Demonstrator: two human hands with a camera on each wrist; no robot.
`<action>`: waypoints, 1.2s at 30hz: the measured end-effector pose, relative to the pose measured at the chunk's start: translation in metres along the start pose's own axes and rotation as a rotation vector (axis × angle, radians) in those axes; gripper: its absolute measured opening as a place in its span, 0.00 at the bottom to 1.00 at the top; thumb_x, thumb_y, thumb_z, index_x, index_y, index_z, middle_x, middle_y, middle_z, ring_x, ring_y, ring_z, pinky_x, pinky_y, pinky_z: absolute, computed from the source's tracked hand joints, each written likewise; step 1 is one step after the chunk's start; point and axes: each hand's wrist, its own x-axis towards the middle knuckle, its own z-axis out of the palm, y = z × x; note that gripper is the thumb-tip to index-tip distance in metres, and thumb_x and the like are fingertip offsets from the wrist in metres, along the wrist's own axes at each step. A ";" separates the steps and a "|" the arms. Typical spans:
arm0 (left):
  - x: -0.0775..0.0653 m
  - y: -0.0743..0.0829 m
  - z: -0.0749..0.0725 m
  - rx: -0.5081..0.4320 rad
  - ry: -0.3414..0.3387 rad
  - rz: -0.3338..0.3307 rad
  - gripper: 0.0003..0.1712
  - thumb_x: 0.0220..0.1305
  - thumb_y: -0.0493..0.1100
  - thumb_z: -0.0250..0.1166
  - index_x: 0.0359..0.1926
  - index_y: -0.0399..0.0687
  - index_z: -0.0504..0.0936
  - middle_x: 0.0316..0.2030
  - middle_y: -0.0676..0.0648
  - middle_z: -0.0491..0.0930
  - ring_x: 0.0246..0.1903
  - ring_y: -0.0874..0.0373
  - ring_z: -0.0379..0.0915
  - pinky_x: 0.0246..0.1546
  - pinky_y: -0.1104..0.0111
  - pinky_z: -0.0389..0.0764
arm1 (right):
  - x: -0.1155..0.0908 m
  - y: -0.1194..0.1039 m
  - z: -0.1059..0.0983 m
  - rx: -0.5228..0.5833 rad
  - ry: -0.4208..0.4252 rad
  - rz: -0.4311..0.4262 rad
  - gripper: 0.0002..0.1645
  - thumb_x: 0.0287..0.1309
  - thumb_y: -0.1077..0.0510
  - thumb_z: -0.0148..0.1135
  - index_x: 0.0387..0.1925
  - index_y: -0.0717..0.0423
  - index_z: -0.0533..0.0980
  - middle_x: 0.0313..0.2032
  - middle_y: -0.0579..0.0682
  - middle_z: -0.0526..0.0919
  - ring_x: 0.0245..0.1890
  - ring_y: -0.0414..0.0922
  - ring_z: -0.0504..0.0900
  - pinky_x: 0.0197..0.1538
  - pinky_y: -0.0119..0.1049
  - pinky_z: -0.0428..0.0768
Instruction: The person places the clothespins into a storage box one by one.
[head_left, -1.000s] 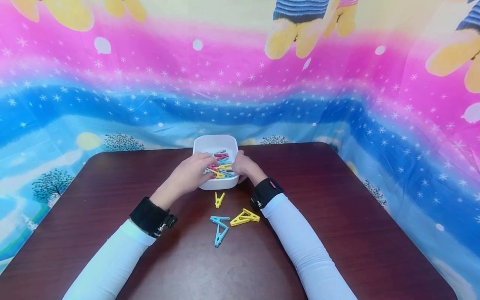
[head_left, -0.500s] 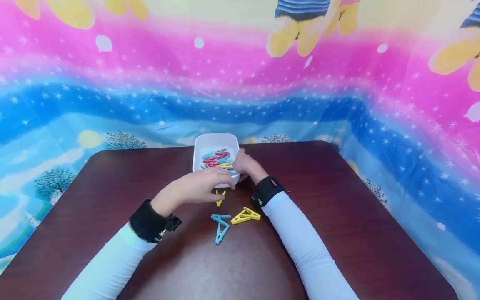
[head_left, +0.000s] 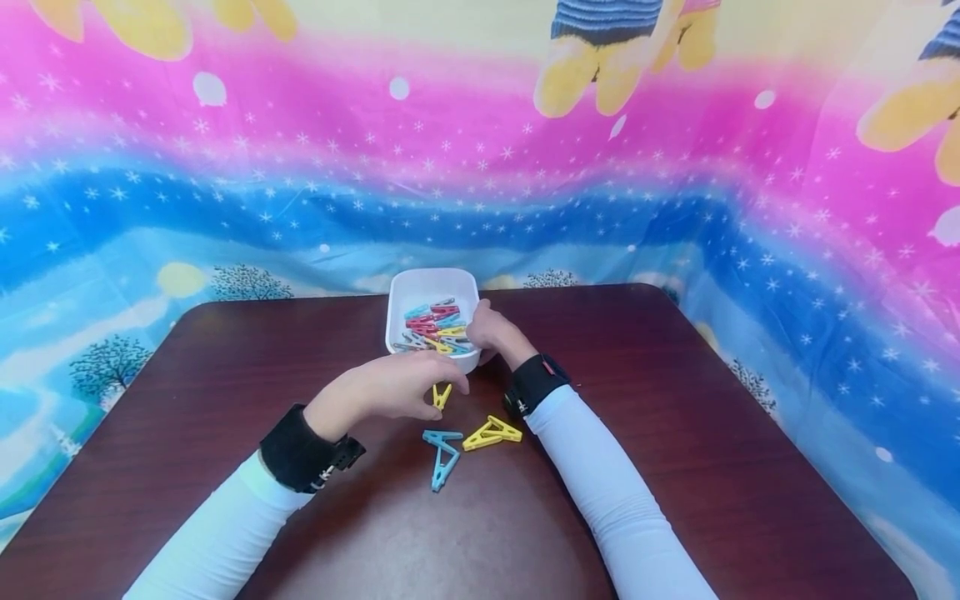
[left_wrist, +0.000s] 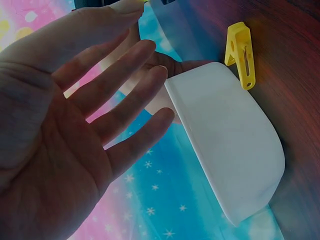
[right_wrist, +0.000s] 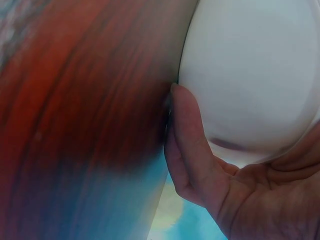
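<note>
My left hand hovers in front of the white plastic box, thumb and fingers spread apart on either side of a yellow clothespin lying on the table. In the left wrist view the hand has loosely extended fingers, and the yellow clothespin lies apart from them, close to the box. My right hand holds the box at its right side; in the right wrist view its fingers curl against the box wall. Inside the box are red, blue and yellow clothespins.
Nearer on the dark wooden table lie blue clothespins and yellow clothespins, each set touching in an angular shape. A patterned cloth backdrop hangs behind and around the table's far edge.
My left hand has come out of the box and moved toward me, down to the single yellow clothespin on the table. The right hand has stayed on the box.
</note>
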 end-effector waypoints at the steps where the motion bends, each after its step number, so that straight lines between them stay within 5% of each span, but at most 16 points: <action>1: 0.000 0.001 0.001 -0.004 -0.006 -0.005 0.26 0.48 0.46 0.73 0.50 0.58 0.77 0.47 0.56 0.77 0.44 0.63 0.69 0.47 0.70 0.76 | 0.000 0.000 0.000 0.000 -0.001 0.001 0.41 0.66 0.62 0.45 0.71 0.54 0.33 0.42 0.61 0.71 0.30 0.53 0.81 0.27 0.46 0.83; 15: 0.003 0.005 0.014 -0.045 -0.096 -0.003 0.24 0.47 0.41 0.74 0.48 0.54 0.80 0.43 0.53 0.79 0.40 0.55 0.73 0.40 0.71 0.78 | 0.003 0.001 0.001 -0.014 -0.002 0.008 0.41 0.67 0.61 0.45 0.70 0.54 0.34 0.43 0.61 0.70 0.32 0.53 0.80 0.26 0.46 0.83; 27: 0.009 -0.001 0.028 0.096 -0.077 -0.208 0.23 0.50 0.47 0.72 0.49 0.51 0.80 0.42 0.49 0.77 0.37 0.59 0.69 0.42 0.67 0.77 | 0.001 0.000 0.000 -0.016 -0.013 0.012 0.41 0.67 0.61 0.46 0.71 0.52 0.34 0.45 0.60 0.70 0.34 0.52 0.80 0.27 0.46 0.83; 36: 0.014 -0.010 0.031 0.036 -0.056 -0.122 0.12 0.54 0.39 0.69 0.41 0.49 0.82 0.32 0.52 0.80 0.30 0.62 0.72 0.35 0.73 0.78 | 0.001 -0.001 0.000 -0.020 -0.003 0.013 0.40 0.66 0.59 0.48 0.69 0.53 0.37 0.44 0.59 0.70 0.34 0.52 0.79 0.26 0.45 0.83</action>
